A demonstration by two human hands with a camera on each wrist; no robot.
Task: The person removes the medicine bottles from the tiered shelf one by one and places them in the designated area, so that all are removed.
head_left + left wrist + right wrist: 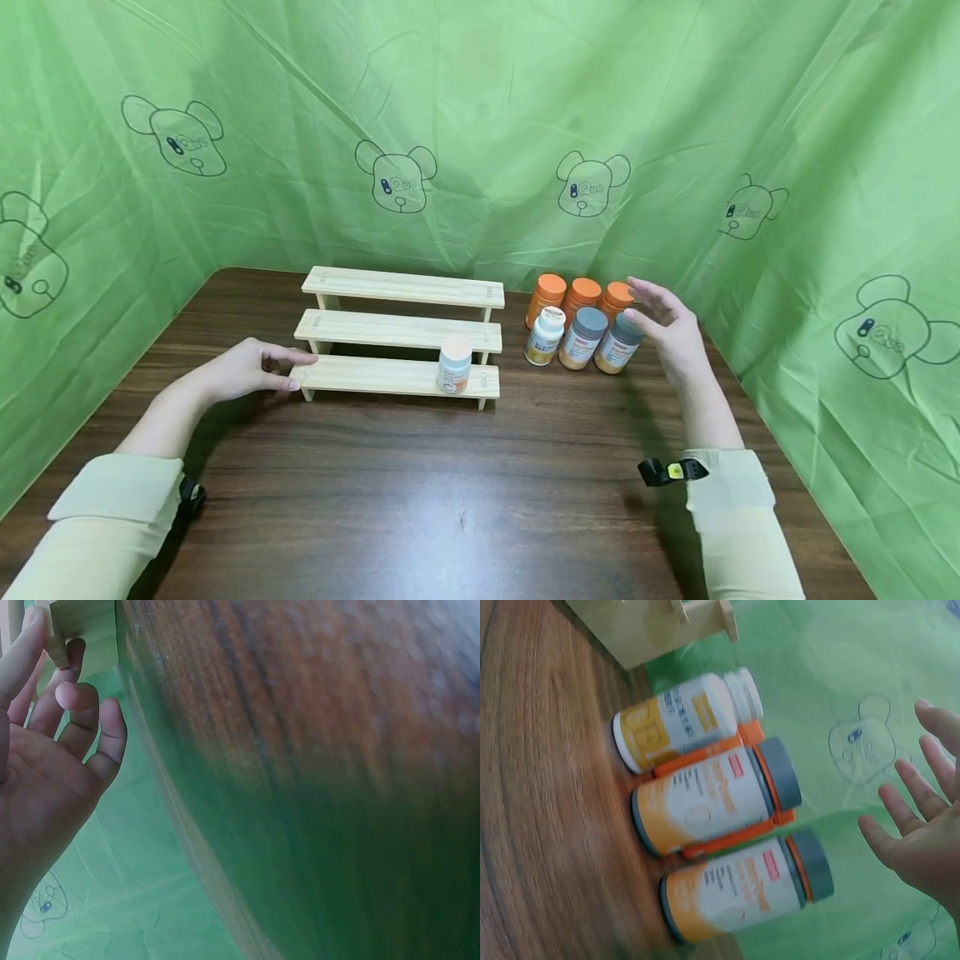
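Observation:
A three-step wooden display shelf (397, 332) stands on the table. My left hand (251, 371) is at the left end of its lowest step, thumb and fingers pinching the board end (56, 634). Near the right end of that step stands a white bottle (454, 367) with a pale cap. My right hand (671, 329) is beside the grouped bottles, fingers spread and holding nothing. Nearest to it is a grey-capped bottle (618, 343); the right wrist view shows a gap between the fingers and its cap (810, 864).
Left of that bottle are another grey-capped bottle (582, 339) and a white-capped bottle with a yellow label (545, 337). Behind stand three orange-capped bottles, one (583, 292) in the middle. Green cloth (480, 100) with bear drawings surrounds the brown wooden table (450, 500).

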